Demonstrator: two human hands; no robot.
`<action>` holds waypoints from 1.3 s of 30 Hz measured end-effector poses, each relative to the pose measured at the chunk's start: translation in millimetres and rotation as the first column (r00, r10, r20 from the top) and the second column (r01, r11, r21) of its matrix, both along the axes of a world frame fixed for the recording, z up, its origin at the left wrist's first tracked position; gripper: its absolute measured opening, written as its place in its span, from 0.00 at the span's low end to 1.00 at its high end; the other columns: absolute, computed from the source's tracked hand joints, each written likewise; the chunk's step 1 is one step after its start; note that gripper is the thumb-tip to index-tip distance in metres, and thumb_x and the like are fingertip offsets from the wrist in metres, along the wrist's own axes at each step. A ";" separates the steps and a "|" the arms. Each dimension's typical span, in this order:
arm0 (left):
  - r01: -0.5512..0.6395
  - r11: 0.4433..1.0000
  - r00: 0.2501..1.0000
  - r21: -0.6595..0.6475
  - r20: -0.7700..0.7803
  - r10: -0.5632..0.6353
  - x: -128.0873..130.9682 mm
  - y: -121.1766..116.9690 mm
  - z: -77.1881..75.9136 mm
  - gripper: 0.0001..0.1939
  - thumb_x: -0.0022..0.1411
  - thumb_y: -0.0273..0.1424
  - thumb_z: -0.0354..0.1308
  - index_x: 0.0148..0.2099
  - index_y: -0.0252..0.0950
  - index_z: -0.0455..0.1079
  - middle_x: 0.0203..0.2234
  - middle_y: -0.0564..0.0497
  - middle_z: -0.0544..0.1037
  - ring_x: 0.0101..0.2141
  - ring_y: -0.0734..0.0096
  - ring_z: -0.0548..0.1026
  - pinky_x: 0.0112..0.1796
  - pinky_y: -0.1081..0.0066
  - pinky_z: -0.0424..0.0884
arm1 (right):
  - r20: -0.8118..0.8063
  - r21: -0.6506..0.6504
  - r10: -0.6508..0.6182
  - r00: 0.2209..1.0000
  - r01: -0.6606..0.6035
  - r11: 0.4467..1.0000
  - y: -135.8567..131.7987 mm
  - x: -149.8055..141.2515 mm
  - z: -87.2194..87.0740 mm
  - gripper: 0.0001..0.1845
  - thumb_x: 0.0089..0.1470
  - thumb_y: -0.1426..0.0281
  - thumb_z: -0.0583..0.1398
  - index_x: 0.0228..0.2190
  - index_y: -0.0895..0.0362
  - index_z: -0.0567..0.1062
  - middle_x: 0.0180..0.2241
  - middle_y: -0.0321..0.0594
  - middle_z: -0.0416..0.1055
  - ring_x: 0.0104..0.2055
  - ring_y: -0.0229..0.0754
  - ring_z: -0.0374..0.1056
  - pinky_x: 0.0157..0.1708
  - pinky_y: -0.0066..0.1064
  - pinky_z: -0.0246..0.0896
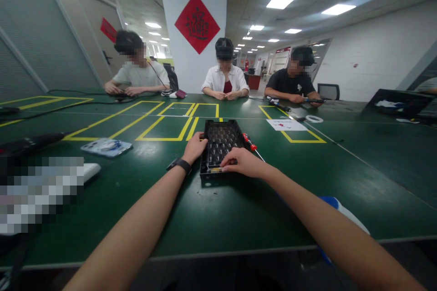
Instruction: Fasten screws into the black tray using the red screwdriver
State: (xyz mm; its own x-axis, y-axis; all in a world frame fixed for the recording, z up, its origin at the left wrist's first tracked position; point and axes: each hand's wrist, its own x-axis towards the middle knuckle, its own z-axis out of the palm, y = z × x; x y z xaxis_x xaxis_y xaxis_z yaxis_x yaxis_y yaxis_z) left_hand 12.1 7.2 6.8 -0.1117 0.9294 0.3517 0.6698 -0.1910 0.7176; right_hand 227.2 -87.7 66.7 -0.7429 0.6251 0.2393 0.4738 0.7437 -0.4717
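Observation:
A black tray-like case (223, 134) lies on the green table, with rows of small silvery pins or screws standing in it. My left hand (195, 147) grips its left edge, thumb up on the rim. Over the near part of the case, my right hand (244, 163) is closed in a pinch; whatever is between its fingertips is too small to make out. Just left of those fingertips, a small yellowish piece (215, 170) sits in the near end of the case. A red-handled screwdriver (251, 144) lies against the right side, its shaft pointing toward my right forearm.
Yellow tape (160, 139) marks boxes on the table. To the left lie a phone (106, 147) and a dark power tool (32, 143). A printed sheet (286, 125) and a tape roll (314, 119) are at right. A blue-and-white object (344, 213) lies beyond my right forearm. Three people sit opposite.

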 end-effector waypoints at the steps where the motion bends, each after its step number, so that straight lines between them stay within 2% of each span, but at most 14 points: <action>1: 0.000 1.000 1.000 -0.001 0.004 0.000 0.0 -0.1 -0.2 0.21 0.53 0.29 0.49 0.51 0.31 0.64 0.45 0.43 0.73 0.44 0.64 0.72 0.45 0.68 0.66 | -0.012 -0.020 -0.018 1.000 0.018 1.000 -0.7 -1.1 -0.4 0.11 0.48 0.65 0.61 0.33 0.58 0.78 0.31 0.39 0.74 0.33 0.36 0.66 0.35 0.26 0.56; 4: 0.007 1.000 1.000 -0.001 0.012 -0.007 -0.2 0.7 -1.0 0.21 0.53 0.29 0.49 0.51 0.32 0.64 0.45 0.43 0.73 0.43 0.65 0.72 0.45 0.68 0.66 | -0.020 -0.027 -0.053 0.998 0.052 0.998 -3.2 -3.6 -0.7 0.11 0.47 0.65 0.61 0.33 0.58 0.78 0.31 0.40 0.75 0.33 0.37 0.66 0.34 0.27 0.56; 12: 0.013 1.000 1.000 0.001 0.009 -0.013 -1.9 5.9 -4.0 0.21 0.53 0.29 0.49 0.50 0.31 0.65 0.44 0.43 0.74 0.42 0.65 0.72 0.44 0.68 0.66 | 0.049 0.159 -0.014 0.999 0.006 0.987 -5.8 -5.3 -2.5 0.10 0.52 0.68 0.58 0.32 0.59 0.78 0.30 0.43 0.75 0.35 0.39 0.64 0.38 0.30 0.55; 15: 0.011 1.000 1.000 0.003 0.014 -0.011 -1.9 6.2 -4.7 0.21 0.53 0.28 0.49 0.50 0.31 0.64 0.44 0.43 0.74 0.42 0.65 0.72 0.44 0.68 0.67 | 0.058 0.167 -0.029 0.998 0.019 0.986 -6.4 -5.3 -2.1 0.10 0.52 0.68 0.58 0.32 0.58 0.78 0.30 0.42 0.74 0.36 0.40 0.64 0.38 0.30 0.55; 18: 0.009 1.000 1.000 0.006 0.020 -0.009 -1.9 5.9 -5.1 0.21 0.53 0.29 0.49 0.51 0.31 0.64 0.44 0.43 0.74 0.42 0.65 0.72 0.44 0.68 0.67 | 0.028 0.092 -0.033 0.999 0.030 0.995 -7.6 -6.3 -1.1 0.09 0.51 0.69 0.58 0.31 0.58 0.78 0.30 0.41 0.74 0.33 0.37 0.65 0.36 0.28 0.56; 21: 0.006 1.000 1.000 0.010 0.020 -0.006 -2.1 5.7 -5.3 0.21 0.53 0.29 0.49 0.51 0.32 0.64 0.44 0.43 0.74 0.43 0.65 0.72 0.44 0.68 0.66 | -0.065 -0.067 -0.074 0.995 0.069 0.995 -7.3 -7.5 -2.9 0.09 0.48 0.68 0.61 0.33 0.60 0.75 0.30 0.41 0.74 0.31 0.36 0.67 0.33 0.27 0.58; 24: 0.010 1.000 1.000 0.009 0.020 -0.010 -2.3 5.7 -5.3 0.21 0.53 0.29 0.49 0.51 0.32 0.64 0.44 0.42 0.73 0.42 0.65 0.72 0.44 0.68 0.66 | -0.157 -0.195 -0.089 0.984 0.058 0.979 -4.8 -7.8 -7.1 0.13 0.46 0.68 0.62 0.35 0.62 0.73 0.29 0.41 0.74 0.30 0.35 0.68 0.33 0.27 0.61; 29: 0.013 1.000 1.000 0.001 0.015 -0.013 -2.5 5.4 -5.5 0.21 0.53 0.29 0.49 0.50 0.32 0.64 0.43 0.43 0.74 0.41 0.66 0.73 0.43 0.69 0.67 | -0.179 -0.242 -0.087 0.980 0.042 0.969 -1.1 -5.7 -10.4 0.15 0.44 0.67 0.63 0.35 0.62 0.74 0.29 0.40 0.74 0.29 0.35 0.68 0.31 0.27 0.61; 32: 0.016 1.000 1.000 0.002 0.012 -0.016 -2.7 5.3 -5.5 0.21 0.53 0.30 0.49 0.50 0.32 0.64 0.42 0.43 0.74 0.41 0.65 0.73 0.43 0.68 0.67 | -0.126 -0.209 -0.075 0.989 0.047 0.977 -1.7 -4.0 -8.7 0.13 0.46 0.66 0.62 0.35 0.61 0.76 0.29 0.41 0.74 0.30 0.35 0.68 0.31 0.26 0.60; 39: 0.004 1.000 1.000 -0.003 0.017 -0.004 -1.9 5.8 -4.2 0.21 0.53 0.29 0.50 0.50 0.32 0.64 0.43 0.43 0.74 0.42 0.65 0.72 0.44 0.68 0.66 | -0.047 -0.033 -0.008 0.999 0.007 0.999 -5.5 -4.2 -3.9 0.10 0.51 0.70 0.58 0.34 0.59 0.78 0.33 0.41 0.75 0.34 0.36 0.68 0.37 0.27 0.58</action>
State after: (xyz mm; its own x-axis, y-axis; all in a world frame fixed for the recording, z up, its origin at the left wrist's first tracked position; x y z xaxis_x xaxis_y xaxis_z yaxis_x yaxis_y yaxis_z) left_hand 10.3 13.0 2.5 -0.1135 0.9309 0.3473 0.6567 -0.1920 0.7293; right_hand 223.0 -93.2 62.8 -0.7267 0.6387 0.2531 0.4558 0.7239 -0.5180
